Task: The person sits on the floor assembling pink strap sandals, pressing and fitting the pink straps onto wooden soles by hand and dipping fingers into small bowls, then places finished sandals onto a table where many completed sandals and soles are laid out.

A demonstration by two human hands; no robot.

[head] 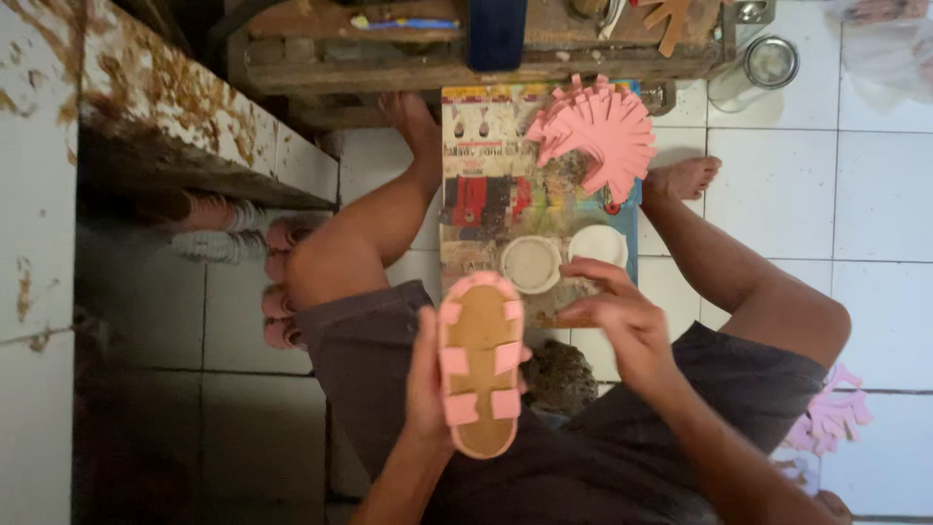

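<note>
While left hand [425,374] fingers wrap the sandal sole [478,365], sole-up, right hand [622,321] hovers half-open.
Right fingertips [581,264] just beside two round lids [532,263]; one pink strap stack [595,131] beyond.

White tiled floor [777,214] carries everything. Landmark: printed paper sheet [491,185] flat on the tiles between the person's feet. On the sheet: fan-shaped stack of pink cut strap pieces [598,136] at its far right, two round white lids [532,263] side by side at its near end. Glass jar [768,63] on tiles right of sheet. More pink pieces [831,418] on tiles, well right, nearer.
</note>
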